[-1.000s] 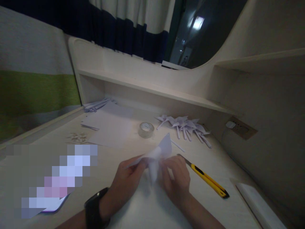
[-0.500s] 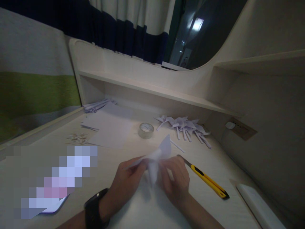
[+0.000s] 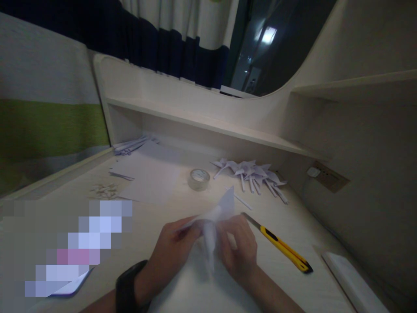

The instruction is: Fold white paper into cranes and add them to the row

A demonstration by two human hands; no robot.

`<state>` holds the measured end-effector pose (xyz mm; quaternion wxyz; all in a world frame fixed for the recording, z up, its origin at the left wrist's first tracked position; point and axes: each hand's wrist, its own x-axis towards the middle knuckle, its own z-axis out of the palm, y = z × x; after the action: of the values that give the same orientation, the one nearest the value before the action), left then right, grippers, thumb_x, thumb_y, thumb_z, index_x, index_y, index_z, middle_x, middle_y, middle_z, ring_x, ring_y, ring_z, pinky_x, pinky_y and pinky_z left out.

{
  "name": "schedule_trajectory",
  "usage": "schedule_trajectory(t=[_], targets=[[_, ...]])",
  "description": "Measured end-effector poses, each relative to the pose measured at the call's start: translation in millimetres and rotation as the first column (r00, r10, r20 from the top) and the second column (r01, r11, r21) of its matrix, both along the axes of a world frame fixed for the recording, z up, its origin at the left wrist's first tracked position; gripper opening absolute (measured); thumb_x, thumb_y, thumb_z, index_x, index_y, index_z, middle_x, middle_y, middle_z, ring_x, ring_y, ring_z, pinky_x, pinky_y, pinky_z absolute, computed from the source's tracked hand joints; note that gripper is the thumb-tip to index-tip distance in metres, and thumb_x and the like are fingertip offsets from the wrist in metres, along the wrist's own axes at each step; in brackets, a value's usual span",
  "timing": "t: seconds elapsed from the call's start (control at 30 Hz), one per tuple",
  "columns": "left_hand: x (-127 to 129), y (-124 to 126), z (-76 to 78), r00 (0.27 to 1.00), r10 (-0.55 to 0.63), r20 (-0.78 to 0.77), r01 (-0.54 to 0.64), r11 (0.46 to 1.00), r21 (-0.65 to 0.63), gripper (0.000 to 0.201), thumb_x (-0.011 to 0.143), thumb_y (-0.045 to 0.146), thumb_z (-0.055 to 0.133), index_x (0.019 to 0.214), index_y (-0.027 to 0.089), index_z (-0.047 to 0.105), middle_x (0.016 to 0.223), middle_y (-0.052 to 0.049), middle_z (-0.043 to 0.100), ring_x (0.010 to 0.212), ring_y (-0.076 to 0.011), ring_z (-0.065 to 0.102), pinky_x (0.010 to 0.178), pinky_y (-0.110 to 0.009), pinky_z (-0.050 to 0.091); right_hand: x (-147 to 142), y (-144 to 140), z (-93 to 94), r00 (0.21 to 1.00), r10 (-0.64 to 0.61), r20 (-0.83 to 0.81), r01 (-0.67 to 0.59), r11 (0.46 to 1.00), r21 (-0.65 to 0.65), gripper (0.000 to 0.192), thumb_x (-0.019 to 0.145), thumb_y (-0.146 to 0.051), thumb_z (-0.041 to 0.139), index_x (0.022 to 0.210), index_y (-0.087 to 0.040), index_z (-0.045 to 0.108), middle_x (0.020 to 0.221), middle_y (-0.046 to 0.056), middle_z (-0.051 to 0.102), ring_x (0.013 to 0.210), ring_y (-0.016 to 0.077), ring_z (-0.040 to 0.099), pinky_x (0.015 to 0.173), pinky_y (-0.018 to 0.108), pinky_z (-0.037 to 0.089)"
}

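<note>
Both hands pinch a folded paper pinwheel (image 3: pixel 215 217) just above the counter (image 3: pixel 169 208): left hand (image 3: pixel 172 248) on one wing, right hand (image 3: pixel 239 252) near the rolled stem. Pinching too hard could crease or tear it; the knife (image 3: pixel 280 245) lies bare-bladed beside the right hand.

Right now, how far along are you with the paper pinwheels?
Done: a pile of finished paper pinwheels lies at the back of the desk. In hand: left hand and right hand pinch one more white pinwheel. Possibly left: blank sheets, with tape roll and yellow knife at the ready.
</note>
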<state>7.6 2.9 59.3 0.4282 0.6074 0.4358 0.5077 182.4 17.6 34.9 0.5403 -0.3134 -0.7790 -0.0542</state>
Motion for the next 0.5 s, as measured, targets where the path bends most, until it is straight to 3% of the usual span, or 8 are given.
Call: schedule_trajectory(t=[0.23,0.33,0.5], targets=[[6,-4,-4.4,0.993,0.049,-0.107,-0.056,0.996,-0.068,0.032,0.083,0.04,0.056,0.068,0.021,0.076,0.063,0.001,0.072,0.064,-0.0188,0.067,0.056,-0.022,0.052,-5,-4,0.2,0.999,0.005,-0.043,-0.006,0.999,-0.042,0.014,0.08,-0.004,0.054,0.085,-0.018,0.057,0.073,0.004,0.06,0.07,0.0169,0.054,0.062,0.033,0.044],[6,-4,-8.2,0.997,0.055,-0.058,-0.059,0.995,-0.078,0.03,0.082,0.04,0.058,0.067,0.021,0.075,0.063,0.001,0.072,0.066,-0.0194,0.068,0.059,-0.022,0.053,-7,-3,2.9,0.998,0.005,-0.065,-0.007,1.0,-0.028,0.015,0.08,-0.004,0.054,0.084,-0.017,0.057,0.072,0.004,0.059,0.069,0.0167,0.054,0.061,0.033,0.044],[-2,-2,-19.6,0.995,-0.057,0.088,0.059,0.998,-0.023,0.021,0.075,0.031,0.066,0.09,0.019,0.074,0.086,-0.003,0.074,0.073,-0.0202,0.068,0.068,-0.026,0.055,-3,-1,6.8,0.994,-0.022,-0.105,0.014,0.997,-0.078,0.012,0.082,-0.007,0.053,0.081,-0.018,0.058,0.072,0.004,0.059,0.069,0.0166,0.055,0.062,0.032,0.044]])
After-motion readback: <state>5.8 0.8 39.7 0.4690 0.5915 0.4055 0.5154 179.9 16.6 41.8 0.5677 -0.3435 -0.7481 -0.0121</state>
